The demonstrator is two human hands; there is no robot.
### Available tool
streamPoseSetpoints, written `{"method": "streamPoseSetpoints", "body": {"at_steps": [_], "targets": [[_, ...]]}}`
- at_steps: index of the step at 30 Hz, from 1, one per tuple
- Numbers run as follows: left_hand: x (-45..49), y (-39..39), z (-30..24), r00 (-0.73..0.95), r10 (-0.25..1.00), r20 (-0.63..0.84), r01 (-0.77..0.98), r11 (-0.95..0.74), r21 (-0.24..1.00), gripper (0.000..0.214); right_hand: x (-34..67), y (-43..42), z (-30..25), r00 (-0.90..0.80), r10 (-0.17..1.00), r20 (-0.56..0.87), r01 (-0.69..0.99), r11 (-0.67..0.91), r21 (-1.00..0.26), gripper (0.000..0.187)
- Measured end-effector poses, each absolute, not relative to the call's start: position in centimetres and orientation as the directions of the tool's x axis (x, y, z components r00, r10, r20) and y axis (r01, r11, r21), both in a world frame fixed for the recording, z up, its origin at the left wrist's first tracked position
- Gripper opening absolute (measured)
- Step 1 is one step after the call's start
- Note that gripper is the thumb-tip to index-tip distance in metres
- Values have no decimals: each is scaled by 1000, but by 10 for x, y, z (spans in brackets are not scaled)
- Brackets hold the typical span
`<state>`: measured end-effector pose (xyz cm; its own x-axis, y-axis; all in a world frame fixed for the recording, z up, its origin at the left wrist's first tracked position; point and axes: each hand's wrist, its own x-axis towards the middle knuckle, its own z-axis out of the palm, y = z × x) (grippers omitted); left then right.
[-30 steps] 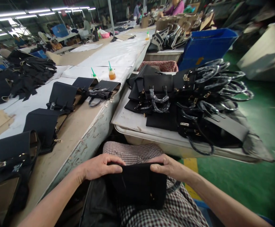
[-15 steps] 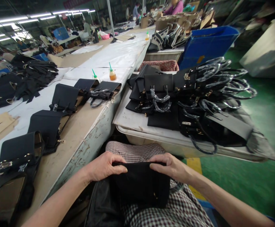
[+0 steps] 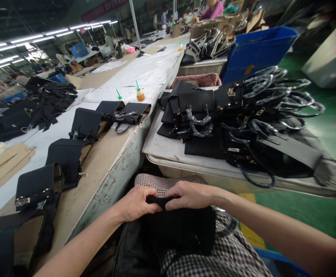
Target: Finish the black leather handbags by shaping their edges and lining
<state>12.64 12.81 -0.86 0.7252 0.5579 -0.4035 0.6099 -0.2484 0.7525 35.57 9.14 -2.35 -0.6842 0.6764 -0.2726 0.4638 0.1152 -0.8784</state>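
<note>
A black handbag (image 3: 185,231) lies across my lap on a checked cloth (image 3: 168,183). Its upper edge is pinched by my left hand (image 3: 140,203), thumb on the near side and fingers behind. My right hand (image 3: 185,196) grips the same edge just to the right, so the two thumbs are close together. A plastic-wrapped handle (image 3: 228,227) sticks out at the bag's right side, and a small gold-coloured fitting shows low on its front. The fingertips behind the edge are hidden.
Several black handbags (image 3: 66,157) line the long table (image 3: 104,169) at my left. More bags with wrapped handles (image 3: 202,119) are heaped on a white-topped stand (image 3: 168,148) ahead. Two green-tipped bottles, one amber (image 3: 140,94), stand farther back. A blue bin (image 3: 260,50) is behind the heap.
My right hand has slid left along the bag's edge, close to my left hand. Both hands still pinch the edge. The whole view has shifted slightly.
</note>
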Motion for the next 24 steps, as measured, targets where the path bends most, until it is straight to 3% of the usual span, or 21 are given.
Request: {"method": "streamPoseSetpoints", "body": {"at_steps": [5,9,13,16,21,24], "targets": [[124,126,-7,726,557,-403,602,-232,764,19,345,94,-36,-688,676,-264,409,61,-910,33],[123,126,-10,724,550,-415,611,-233,757,20,347,92,-42,-711,664,-232,330,24,-944,22],[123,127,-10,720,554,-417,613,-226,758,19,361,87,-45,-674,627,-391,452,-69,-890,19],[124,126,-7,728,545,-416,606,-227,762,20,382,78,-49,-670,569,-478,488,-149,-860,23],[125,124,-5,733,541,-412,600,-229,767,21,425,64,-52,-735,478,-481,386,-288,-876,31],[126,123,-4,730,551,-404,596,-224,771,19,436,68,-42,-758,419,-500,412,-287,-865,42]]}}
